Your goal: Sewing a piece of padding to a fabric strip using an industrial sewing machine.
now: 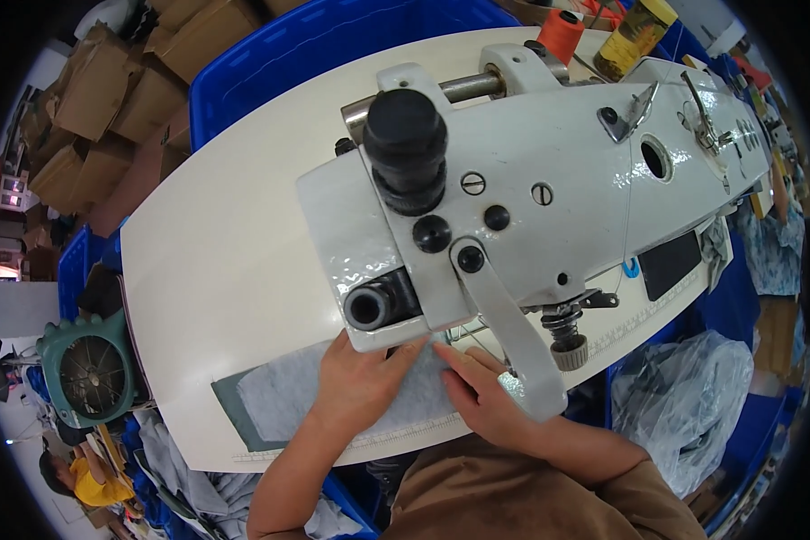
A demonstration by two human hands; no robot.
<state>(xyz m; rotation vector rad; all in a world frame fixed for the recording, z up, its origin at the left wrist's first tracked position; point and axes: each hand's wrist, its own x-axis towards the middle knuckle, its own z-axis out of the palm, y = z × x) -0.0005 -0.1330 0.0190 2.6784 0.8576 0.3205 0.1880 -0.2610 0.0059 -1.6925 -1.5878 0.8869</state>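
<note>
A white industrial sewing machine point(513, 162) fills the upper middle of the head view. Beneath its left end lies a pale grey interfacing piece point(288, 396) over green-grey fabric point(231, 409). My left hand point(355, 382) rests open on the pieces, its fingertips partly hidden by the machine head. My right hand point(481, 396) lies to its right, open, fingers extended onto the pieces beside the presser area, partly behind the curved metal lever point(517, 342). The needle is hidden.
The white table point(180, 297) has a printed ruler edge. Around it are a blue bin point(261, 45), cardboard boxes point(108, 81), a green fan point(90, 369), piled garments point(225, 495) and plastic-wrapped goods point(675, 405). An orange spool point(558, 40) stands behind the machine. A person in yellow point(99, 477) is at lower left.
</note>
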